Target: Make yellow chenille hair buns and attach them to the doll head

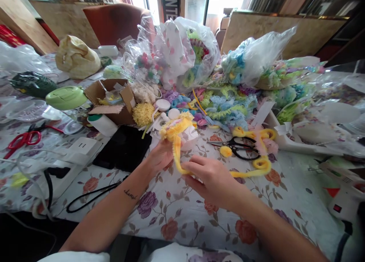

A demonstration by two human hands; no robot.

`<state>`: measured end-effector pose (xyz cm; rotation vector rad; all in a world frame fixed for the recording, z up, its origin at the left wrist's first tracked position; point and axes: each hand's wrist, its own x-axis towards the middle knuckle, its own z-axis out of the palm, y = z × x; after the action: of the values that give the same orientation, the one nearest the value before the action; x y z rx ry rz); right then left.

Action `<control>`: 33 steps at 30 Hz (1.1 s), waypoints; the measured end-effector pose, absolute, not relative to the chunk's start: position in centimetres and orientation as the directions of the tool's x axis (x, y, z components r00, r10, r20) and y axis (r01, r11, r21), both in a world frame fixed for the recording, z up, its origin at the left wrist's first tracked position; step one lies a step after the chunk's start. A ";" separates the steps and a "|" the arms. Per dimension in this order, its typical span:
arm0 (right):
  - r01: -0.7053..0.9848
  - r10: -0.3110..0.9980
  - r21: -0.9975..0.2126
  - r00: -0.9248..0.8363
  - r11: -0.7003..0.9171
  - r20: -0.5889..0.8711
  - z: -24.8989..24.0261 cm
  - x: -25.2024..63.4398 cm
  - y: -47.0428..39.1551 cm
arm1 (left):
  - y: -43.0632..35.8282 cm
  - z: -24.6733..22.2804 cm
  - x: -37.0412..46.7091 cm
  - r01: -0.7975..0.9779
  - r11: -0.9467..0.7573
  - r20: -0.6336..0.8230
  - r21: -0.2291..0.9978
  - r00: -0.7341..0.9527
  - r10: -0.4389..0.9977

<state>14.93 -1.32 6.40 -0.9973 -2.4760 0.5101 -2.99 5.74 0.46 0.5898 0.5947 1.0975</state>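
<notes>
My left hand is closed round the lower left side of a round white piece with yellow fuzzy trim along its upper part. From that trim a yellow chenille strip hangs down to my right hand, whose thumb and fingers pinch it. Beyond this hand the strip runs right and curls round black-handled scissors on the cloth. A small yellow pompom lies against the scissors. My left fingertips are mostly hidden behind the piece.
A floral tablecloth covers the table. Left lie a black tablet-like slab, a power strip with cables, and red-handled scissors. A cardboard box and heaped colourful chenille stand behind. A glue gun is at right.
</notes>
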 end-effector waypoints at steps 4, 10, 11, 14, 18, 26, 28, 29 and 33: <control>0.554 0.697 -0.488 -0.695 0.675 0.174 6.9 15.4 -1.5 | 5.7 0.7 -2.8 -0.625 0.328 -0.133 0.709 0.337 0.932; 0.624 0.657 -0.370 -0.753 0.688 -0.048 5.9 15.1 -1.8 | 5.3 0.8 -2.9 -0.620 0.385 -0.135 0.684 0.411 0.902; 0.636 0.657 -0.353 -0.750 0.686 -0.073 5.7 15.0 -1.9 | 5.2 0.8 -3.0 -0.618 0.400 -0.134 0.676 0.431 0.892; 0.666 0.666 -0.319 -0.735 0.674 -0.127 5.3 15.1 -2.4 | 5.1 1.1 -3.1 -0.615 0.442 -0.121 0.653 0.492 0.862; 0.698 0.675 -0.239 -0.715 0.675 -0.181 4.4 15.6 -2.7 | 4.7 1.5 -3.0 -0.622 0.467 -0.090 0.628 0.539 0.838; 0.640 0.678 -0.338 -0.735 0.690 -0.009 3.6 16.3 -2.9 | 4.4 1.4 -2.5 -0.553 0.469 -0.203 0.688 0.474 0.857; 0.620 0.730 -0.431 -0.667 0.655 0.149 3.7 17.1 -2.7 | 4.4 1.7 -2.5 -0.518 0.471 -0.208 0.714 0.486 0.849; 0.611 0.769 -0.487 -0.593 0.623 0.240 3.8 17.6 -2.6 | 4.4 1.8 -2.5 -0.501 0.467 -0.209 0.729 0.487 0.848; 0.543 0.872 -0.697 -0.160 0.469 0.462 3.5 19.4 -1.7 | 4.2 2.3 -2.2 -0.397 0.399 -0.187 0.826 0.476 0.859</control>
<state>19.38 -1.71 3.52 -1.1933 -1.8364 0.4700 -2.24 4.15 2.35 0.7990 0.6777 0.8765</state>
